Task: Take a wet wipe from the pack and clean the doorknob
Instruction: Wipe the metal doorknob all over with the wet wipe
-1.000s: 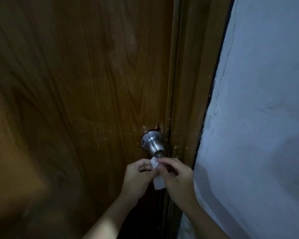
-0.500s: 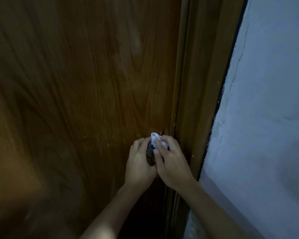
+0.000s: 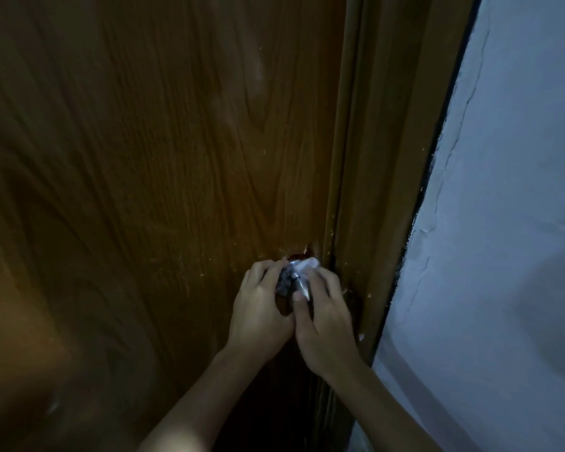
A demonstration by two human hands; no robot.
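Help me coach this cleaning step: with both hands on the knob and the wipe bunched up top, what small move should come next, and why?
Probably draw the wet wipe down over the doorknob. Bare metal shows between the left hand and right hand, while the wipe sits bunched at the top.

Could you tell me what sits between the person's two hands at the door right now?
In the head view, the metal doorknob sits between the left hand and right hand, with the crumpled white wet wipe bunched around it under the fingertips.
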